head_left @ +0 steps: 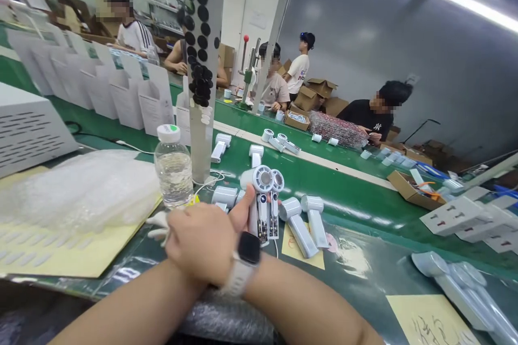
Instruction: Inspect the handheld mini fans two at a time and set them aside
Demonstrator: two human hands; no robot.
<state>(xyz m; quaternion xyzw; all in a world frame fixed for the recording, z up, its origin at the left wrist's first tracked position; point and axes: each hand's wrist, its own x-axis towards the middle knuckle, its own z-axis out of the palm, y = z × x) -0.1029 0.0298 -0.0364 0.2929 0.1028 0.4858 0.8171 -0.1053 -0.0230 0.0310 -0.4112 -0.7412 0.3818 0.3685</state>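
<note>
My forearms cross over the bench. My left hand reaches from under the right wrist, its thumb wrapped round two pale-blue handheld fans. Their handles are uncovered lengthwise, baring circuit parts inside. My right hand, with a watch at its wrist, lies across to the left, fingers curled. White finger-shaped tips stick out past it; whether they are finger covers or held pieces I cannot make out. Close by are another fan and two fans lying on a yellow paper.
A water bottle and a metal post stand just beyond my hands. Left, a yellow sheet bears white strips and plastic bags. More fans lie at right. Co-workers sit across the green conveyor.
</note>
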